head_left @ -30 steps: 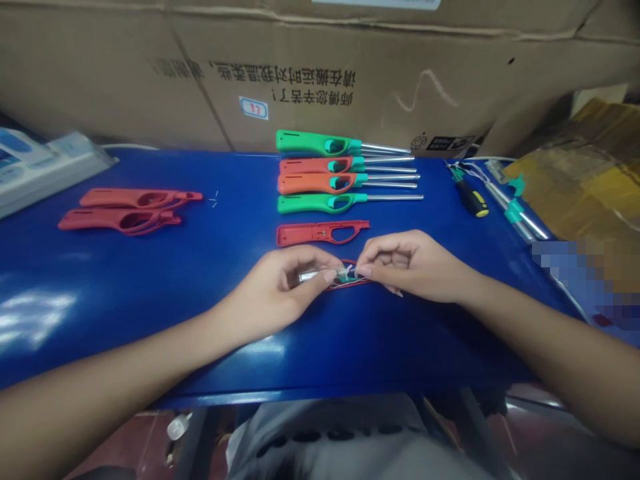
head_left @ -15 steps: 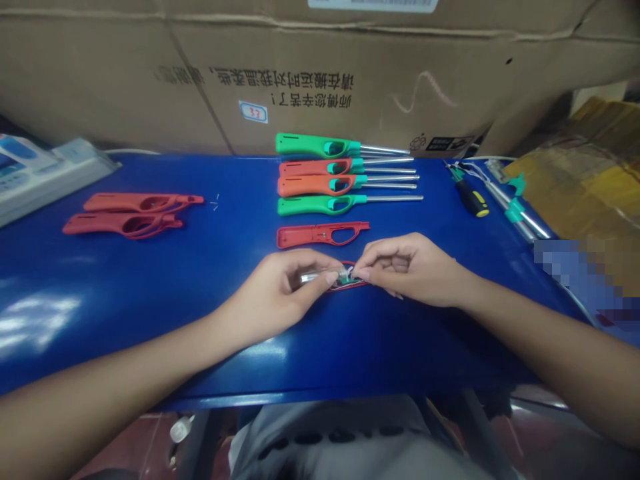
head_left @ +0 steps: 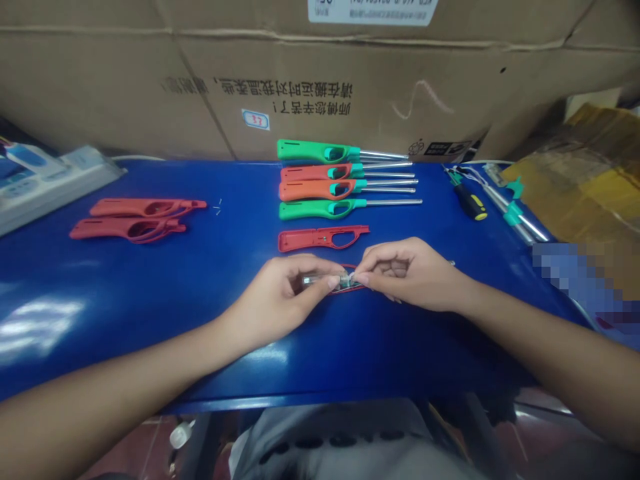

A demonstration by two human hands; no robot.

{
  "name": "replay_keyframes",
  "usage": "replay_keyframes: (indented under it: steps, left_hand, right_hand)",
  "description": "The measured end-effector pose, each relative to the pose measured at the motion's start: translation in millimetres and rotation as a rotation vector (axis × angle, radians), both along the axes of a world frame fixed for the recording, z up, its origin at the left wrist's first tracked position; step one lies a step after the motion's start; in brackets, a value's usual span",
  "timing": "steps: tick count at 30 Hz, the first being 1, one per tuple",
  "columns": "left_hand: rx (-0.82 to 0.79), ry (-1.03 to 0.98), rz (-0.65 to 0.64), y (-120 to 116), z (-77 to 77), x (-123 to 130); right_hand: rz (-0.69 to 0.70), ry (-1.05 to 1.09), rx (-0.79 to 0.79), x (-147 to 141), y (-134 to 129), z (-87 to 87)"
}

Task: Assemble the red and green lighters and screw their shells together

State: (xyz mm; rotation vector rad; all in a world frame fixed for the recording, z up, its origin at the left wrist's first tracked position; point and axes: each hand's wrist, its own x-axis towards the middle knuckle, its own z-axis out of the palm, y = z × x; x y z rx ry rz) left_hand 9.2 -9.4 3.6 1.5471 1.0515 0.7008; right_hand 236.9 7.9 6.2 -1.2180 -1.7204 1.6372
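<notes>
My left hand point(head_left: 280, 293) is closed around a clear lighter fuel tank point(head_left: 311, 281), which pokes out between thumb and fingers. Meeting it from the other side, my right hand point(head_left: 415, 275) pinches at the tank's end, where pale wire and a green part show; what sits between its fingertips is too small to make out. Below both hands lies a red lighter handle half point(head_left: 345, 291), mostly covered by fingers. Just beyond, a second red handle half point(head_left: 300, 239) rests with its hollow side up, a small metal piece visible inside.
Several assembled lighters point(head_left: 320, 209) in green and orange-red lie in a row behind. Two red handles point(head_left: 130, 229) and small screws point(head_left: 218, 206) are left. A screwdriver point(head_left: 471, 201) and metal lighter tubes point(head_left: 517, 215) lie right. A power strip point(head_left: 75, 177) and cardboard box point(head_left: 200, 100) border the table.
Both hands stay at the same spot, with the clear tank shifting slightly between them. The whole view has dropped a little in the frame as the camera tilts.
</notes>
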Motion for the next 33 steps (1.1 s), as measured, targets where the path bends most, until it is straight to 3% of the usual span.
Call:
replay_keyframes:
  steps: [17, 26, 33]
  left_hand:
    - [-0.044, -0.013, 0.054, -0.7, 5.7, 1.6]
    - [0.039, 0.128, -0.057, 0.7, -3.8, -5.7]
    - [0.073, 0.171, -0.081, -0.4, -3.1, -3.9]
  right_hand:
    - [-0.033, 0.051, 0.03, -2.8, -0.5, -1.1]
    - [-0.105, 0.076, -0.056, -2.7, 4.7, 2.8]
    - [-0.116, 0.079, -0.034, -6.6, 1.2, 2.5]
